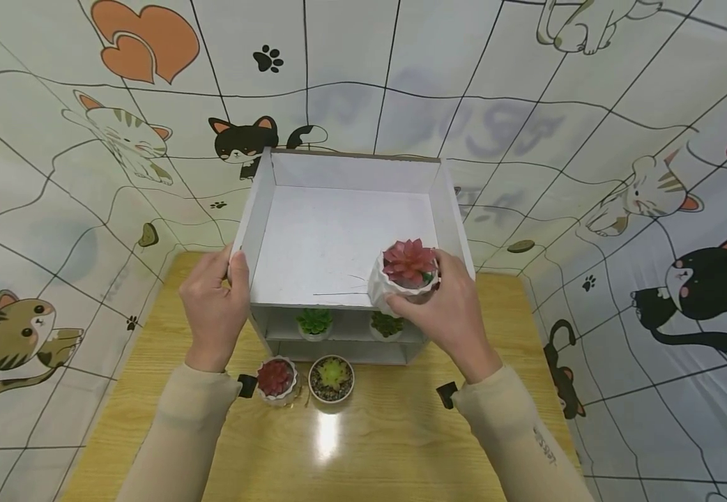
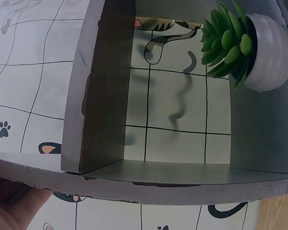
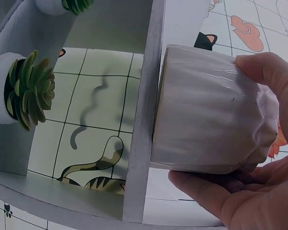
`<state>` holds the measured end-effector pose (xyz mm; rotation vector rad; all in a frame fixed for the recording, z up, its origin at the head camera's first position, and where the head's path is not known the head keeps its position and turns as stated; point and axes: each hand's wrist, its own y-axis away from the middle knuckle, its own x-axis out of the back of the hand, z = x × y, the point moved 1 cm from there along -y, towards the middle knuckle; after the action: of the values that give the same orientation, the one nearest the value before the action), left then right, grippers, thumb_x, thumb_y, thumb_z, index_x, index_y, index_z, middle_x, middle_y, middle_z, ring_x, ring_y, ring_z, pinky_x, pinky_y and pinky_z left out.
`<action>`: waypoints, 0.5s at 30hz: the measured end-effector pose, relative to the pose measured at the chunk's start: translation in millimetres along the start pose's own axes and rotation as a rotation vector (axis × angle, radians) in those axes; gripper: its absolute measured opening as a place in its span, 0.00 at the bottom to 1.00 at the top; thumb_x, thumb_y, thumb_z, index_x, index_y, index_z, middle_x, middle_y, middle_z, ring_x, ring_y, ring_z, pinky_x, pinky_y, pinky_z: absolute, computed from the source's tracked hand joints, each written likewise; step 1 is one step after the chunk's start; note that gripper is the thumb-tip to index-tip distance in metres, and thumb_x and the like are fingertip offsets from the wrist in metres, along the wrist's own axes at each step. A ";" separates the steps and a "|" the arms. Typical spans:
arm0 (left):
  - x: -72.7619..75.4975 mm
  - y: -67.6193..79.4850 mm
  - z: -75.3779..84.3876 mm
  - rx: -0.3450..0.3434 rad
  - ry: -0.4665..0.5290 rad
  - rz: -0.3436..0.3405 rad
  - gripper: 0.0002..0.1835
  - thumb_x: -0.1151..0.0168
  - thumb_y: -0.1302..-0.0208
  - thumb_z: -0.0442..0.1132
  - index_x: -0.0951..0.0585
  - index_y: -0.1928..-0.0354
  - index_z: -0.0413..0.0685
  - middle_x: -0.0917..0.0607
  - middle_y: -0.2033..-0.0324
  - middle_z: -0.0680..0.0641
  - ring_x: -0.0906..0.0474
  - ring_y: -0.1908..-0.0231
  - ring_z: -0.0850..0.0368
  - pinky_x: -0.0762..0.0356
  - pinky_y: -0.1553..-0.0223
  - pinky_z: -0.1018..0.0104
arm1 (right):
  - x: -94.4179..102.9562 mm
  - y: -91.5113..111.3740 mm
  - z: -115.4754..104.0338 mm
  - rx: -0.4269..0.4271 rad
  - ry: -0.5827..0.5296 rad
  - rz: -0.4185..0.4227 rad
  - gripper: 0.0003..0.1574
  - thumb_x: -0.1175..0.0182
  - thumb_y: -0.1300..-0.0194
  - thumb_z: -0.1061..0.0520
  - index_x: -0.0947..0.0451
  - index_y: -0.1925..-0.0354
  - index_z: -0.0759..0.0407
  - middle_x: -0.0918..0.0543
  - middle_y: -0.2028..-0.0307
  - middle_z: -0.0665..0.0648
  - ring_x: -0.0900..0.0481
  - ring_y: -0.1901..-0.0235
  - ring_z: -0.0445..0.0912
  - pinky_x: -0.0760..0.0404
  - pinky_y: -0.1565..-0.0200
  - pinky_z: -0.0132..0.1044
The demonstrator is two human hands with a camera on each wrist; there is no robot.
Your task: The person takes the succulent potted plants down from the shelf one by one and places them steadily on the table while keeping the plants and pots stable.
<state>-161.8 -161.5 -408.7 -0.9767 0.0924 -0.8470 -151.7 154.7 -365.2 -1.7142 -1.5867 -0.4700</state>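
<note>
A white ribbed pot (image 3: 206, 110) with a red succulent (image 1: 410, 263) is in my right hand (image 1: 454, 314), thumb and fingers gripping it from both sides. Its base is right at the front edge of the top board of a small white shelf (image 1: 350, 230). My left hand (image 1: 215, 307) holds the left side panel of the shelf, thumb on the inner side near the front. Inside the shelf, under the top board, stand a bright green succulent (image 1: 315, 322) on the left and a darker green succulent (image 1: 387, 324) on the right, each in a white pot.
On the wooden table (image 1: 401, 446) before the shelf stand a dark red succulent (image 1: 275, 378) in a white pot and a yellow-green succulent (image 1: 332, 376) in a pebble-filled pot. Sheeting with printed cats (image 1: 708, 279) and grid lines surrounds the table at the back and sides.
</note>
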 end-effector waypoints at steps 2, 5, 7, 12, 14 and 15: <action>-0.1 -0.1 0.3 0.000 0.003 0.002 0.15 0.41 0.29 0.32 0.14 0.49 0.29 0.15 0.73 0.33 0.28 0.79 0.51 0.40 0.72 0.80 | -0.1 1.5 0.4 0.006 0.004 0.005 0.56 0.18 0.55 0.46 0.29 0.34 0.67 0.21 0.43 0.65 0.24 0.44 0.58 0.21 0.44 0.57; -0.2 -0.4 1.1 -0.001 0.012 0.013 0.14 0.40 0.30 0.32 0.13 0.50 0.29 0.15 0.74 0.34 0.27 0.79 0.50 0.40 0.71 0.81 | -0.3 3.9 0.3 0.011 0.009 0.010 0.55 0.18 0.55 0.45 0.29 0.35 0.67 0.21 0.43 0.65 0.24 0.44 0.58 0.21 0.45 0.57; -0.4 -0.8 1.3 0.000 0.020 0.021 0.14 0.40 0.30 0.32 0.13 0.50 0.30 0.15 0.74 0.34 0.27 0.79 0.50 0.40 0.71 0.81 | -0.4 5.5 0.2 0.009 0.013 0.013 0.55 0.18 0.55 0.45 0.29 0.35 0.67 0.21 0.43 0.65 0.23 0.44 0.58 0.21 0.45 0.57; 0.0 -0.7 0.6 -0.006 0.013 0.019 0.14 0.40 0.30 0.32 0.13 0.50 0.30 0.15 0.74 0.34 0.27 0.79 0.51 0.40 0.71 0.81 | -0.2 10.1 0.1 0.004 0.013 0.019 0.56 0.18 0.56 0.45 0.29 0.35 0.67 0.21 0.43 0.64 0.23 0.45 0.58 0.21 0.45 0.57; 0.4 -0.3 0.0 -0.010 0.009 0.015 0.14 0.40 0.30 0.32 0.13 0.51 0.29 0.15 0.74 0.34 0.27 0.79 0.51 0.40 0.72 0.81 | 0.1 12.1 0.0 0.014 0.010 0.023 0.55 0.18 0.56 0.45 0.28 0.35 0.67 0.21 0.44 0.64 0.23 0.45 0.57 0.21 0.46 0.57; 0.5 -0.1 -0.3 -0.010 0.009 0.014 0.14 0.40 0.30 0.32 0.13 0.51 0.29 0.15 0.74 0.34 0.28 0.79 0.51 0.40 0.72 0.81 | 0.2 13.0 -0.1 0.018 0.009 0.025 0.55 0.18 0.56 0.45 0.28 0.35 0.67 0.20 0.44 0.64 0.23 0.46 0.57 0.20 0.47 0.56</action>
<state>-161.6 -162.1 -408.6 -0.9802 0.1113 -0.8392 -139.0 155.3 -368.5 -1.7141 -1.5566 -0.4486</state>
